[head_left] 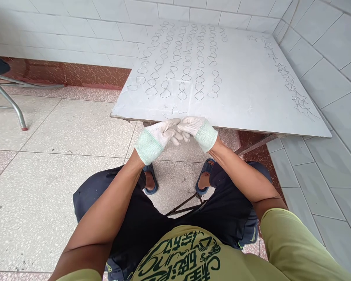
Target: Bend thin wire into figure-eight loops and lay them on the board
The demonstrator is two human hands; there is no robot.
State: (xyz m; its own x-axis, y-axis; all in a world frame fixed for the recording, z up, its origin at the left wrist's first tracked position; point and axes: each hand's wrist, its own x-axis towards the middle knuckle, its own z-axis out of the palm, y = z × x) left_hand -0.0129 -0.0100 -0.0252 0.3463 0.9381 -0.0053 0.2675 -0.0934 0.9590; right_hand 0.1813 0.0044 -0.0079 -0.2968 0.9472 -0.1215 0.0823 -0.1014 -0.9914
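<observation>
In white gloves with pale green cuffs, my left hand (163, 132) and my right hand (194, 128) meet at the table's front edge. Their fingers are closed in pinches on a thin bent wire (175, 112), whose pointed, partly star-like outline rises just beyond the fingertips. The stretch of wire between the fingers is hidden by the gloves. Past my hands, several wire figure-eights (199, 86) lie in rows on the white tabletop (240, 89).
Star-shaped wire pieces (300, 102) lie in an overlapping line along the table's right side. Tiled walls (316, 43) border the table at the back and right. A metal chair leg (13, 103) stands on the floor at left. My slippered feet are below the table edge.
</observation>
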